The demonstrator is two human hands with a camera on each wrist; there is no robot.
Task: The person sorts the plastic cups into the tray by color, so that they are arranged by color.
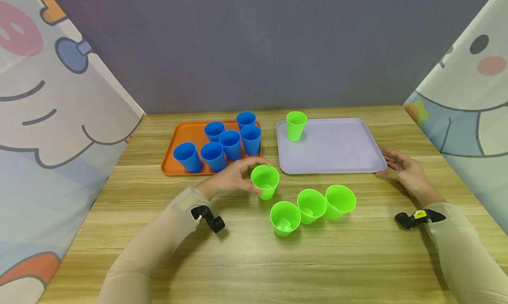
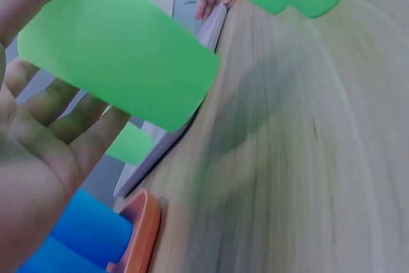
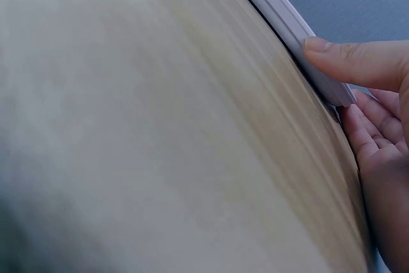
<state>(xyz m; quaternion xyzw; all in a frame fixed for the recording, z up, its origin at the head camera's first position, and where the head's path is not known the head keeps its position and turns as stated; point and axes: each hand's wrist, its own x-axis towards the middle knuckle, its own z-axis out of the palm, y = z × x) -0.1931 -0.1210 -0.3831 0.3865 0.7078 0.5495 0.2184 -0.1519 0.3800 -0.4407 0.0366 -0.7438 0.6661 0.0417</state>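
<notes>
My left hand [image 1: 234,177] grips a green cup [image 1: 265,182] between thumb and fingers, holding it upright. In the left wrist view this cup [image 2: 121,49] hangs a little above the table, over its shadow. Three more green cups [image 1: 311,206] stand in a slanting row to its right and nearer me. At the front right corner of a lavender tray [image 1: 337,147], my right hand [image 1: 406,174] holds the rim. The right wrist view shows the thumb [image 3: 345,59] against the tray's outer wall, the other fingers curled round the corner. One green cup [image 1: 295,126] stands on that tray, back left.
Left of the lavender tray lies an orange tray [image 1: 171,156] with several upright blue cups [image 1: 213,156] on it. A grey partition [image 1: 262,48] rises behind the wooden table [image 1: 246,268]. Printed cartoon panels [image 1: 79,105] flank both sides.
</notes>
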